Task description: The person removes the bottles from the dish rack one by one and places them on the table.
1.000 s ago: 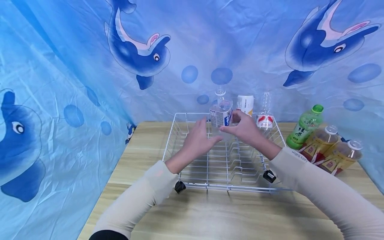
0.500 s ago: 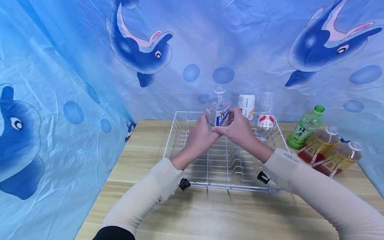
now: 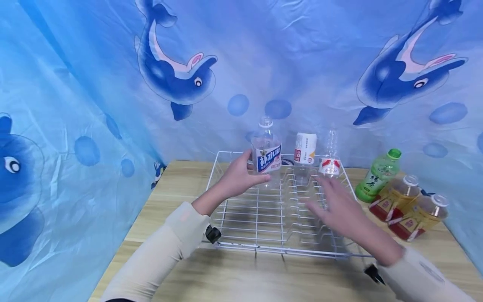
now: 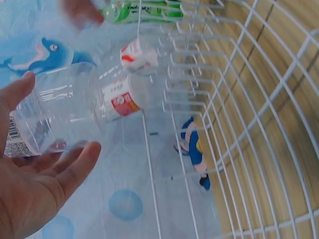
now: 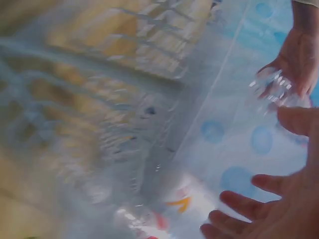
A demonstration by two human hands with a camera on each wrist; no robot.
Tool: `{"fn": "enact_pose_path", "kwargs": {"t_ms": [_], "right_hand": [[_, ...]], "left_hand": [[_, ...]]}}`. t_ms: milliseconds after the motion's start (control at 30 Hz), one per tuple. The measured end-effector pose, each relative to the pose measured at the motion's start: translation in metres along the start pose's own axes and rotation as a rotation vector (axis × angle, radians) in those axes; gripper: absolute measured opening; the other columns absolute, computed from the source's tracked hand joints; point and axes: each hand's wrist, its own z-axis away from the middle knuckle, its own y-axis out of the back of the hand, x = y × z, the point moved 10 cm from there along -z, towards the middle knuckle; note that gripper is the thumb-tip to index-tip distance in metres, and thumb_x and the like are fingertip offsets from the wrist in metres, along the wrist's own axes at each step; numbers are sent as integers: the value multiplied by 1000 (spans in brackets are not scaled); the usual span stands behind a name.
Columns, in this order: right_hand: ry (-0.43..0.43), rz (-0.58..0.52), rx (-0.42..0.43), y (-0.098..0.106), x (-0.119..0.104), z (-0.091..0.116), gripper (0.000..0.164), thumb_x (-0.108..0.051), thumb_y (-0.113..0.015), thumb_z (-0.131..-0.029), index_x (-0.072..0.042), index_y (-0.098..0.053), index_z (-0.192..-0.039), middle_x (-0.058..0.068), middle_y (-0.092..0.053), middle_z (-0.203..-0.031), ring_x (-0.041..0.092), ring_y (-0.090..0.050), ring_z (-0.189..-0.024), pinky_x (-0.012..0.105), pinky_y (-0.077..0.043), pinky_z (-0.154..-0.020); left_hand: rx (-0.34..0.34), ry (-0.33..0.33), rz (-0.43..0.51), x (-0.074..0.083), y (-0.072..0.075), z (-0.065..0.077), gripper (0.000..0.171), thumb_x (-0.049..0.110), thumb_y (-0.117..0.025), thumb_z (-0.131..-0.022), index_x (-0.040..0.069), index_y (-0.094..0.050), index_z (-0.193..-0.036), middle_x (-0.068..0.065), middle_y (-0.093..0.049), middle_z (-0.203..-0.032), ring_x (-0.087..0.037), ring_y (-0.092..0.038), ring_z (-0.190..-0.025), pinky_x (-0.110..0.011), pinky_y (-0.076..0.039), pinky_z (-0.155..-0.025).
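Observation:
My left hand grips a clear plastic bottle with a blue-and-white label, holding it upright over the back left of the white wire rack. In the left wrist view, thumb and fingers curl round that bottle, its base toward the rack. My right hand is apart from it over the rack's right side, blurred, fingers spread and holding nothing. Beyond its fingertips stand a white-labelled clear bottle and a slimmer one with a red-and-white label, both upright at the rack's back.
Right of the rack on the wooden table stand a green tea bottle and two amber drink bottles, close together. A blue dolphin-print sheet hangs behind and at the left. Raised wire prongs run along the rack.
Both hands held the bottle half a second ago. The right hand has let go and moved right and toward the body; the left has shifted slightly left with the bottle, its label turned forward.

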Motion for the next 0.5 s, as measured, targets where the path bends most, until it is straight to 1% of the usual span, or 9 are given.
{"fn": "enact_pose_path", "kwargs": {"t_ms": [33,100,133,200,267,333,433,500], "right_hand": [[9,48,9,-3,8,10,84,-53,-69,-92,2,-41,-149,32,-45,-143,53,-42,-129,72,-33,-103],[3,122,27,-8,26,29,86,-54,-72,-89,4,-44,-146,36,-44,-140,56,-41,-126,75,-33,-99],[-10,140,37,-10,36,38,85,-53,-74,-87,4,-46,-145,37,-43,-139,57,-40,-125,76,-33,-97],[-54,150,39,-8,58,54,86,-53,-74,-87,4,-45,-144,39,-39,-140,59,-37,-125,78,-31,-94],[-110,129,41,-8,78,70,88,-53,-74,-87,4,-41,-147,41,-32,-144,62,-32,-126,80,-29,-91],[-150,82,42,-10,94,82,90,-51,-72,-90,5,-36,-150,42,-23,-150,65,-26,-129,81,-24,-93],[-188,27,34,-17,110,93,94,-49,-69,-93,8,-26,-154,43,-12,-153,69,-17,-131,82,-16,-97],[-210,-4,12,-24,118,96,95,-48,-66,-95,9,-19,-155,45,-5,-154,71,-12,-132,83,-11,-99]], "left_hand": [[-1,5,-16,-3,3,2,81,34,-84,-83,13,-40,-148,-4,-58,-136,-24,-61,-117,-46,-52,-97],[-5,11,-40,-6,9,3,83,36,-84,-84,14,-39,-150,-4,-57,-137,-24,-61,-118,-47,-52,-97],[-7,11,-51,-7,12,2,84,36,-84,-84,14,-38,-151,-4,-57,-138,-24,-60,-119,-47,-51,-98],[-9,-2,-42,-3,16,-1,84,34,-83,-85,13,-37,-151,-5,-56,-139,-24,-60,-119,-46,-52,-97],[-14,-21,-23,0,23,-4,84,31,-83,-86,11,-35,-152,-8,-56,-140,-25,-59,-120,-45,-53,-97],[-4,-49,-8,3,34,-7,84,27,-83,-86,9,-34,-153,-10,-56,-140,-26,-60,-119,-42,-54,-95],[31,-84,-15,1,56,-8,85,23,-82,-86,8,-33,-153,-13,-55,-140,-27,-60,-118,-35,-54,-93],[67,-90,-35,-4,74,-6,87,22,-83,-85,10,-31,-154,-14,-55,-140,-28,-61,-119,-32,-54,-93]]}}
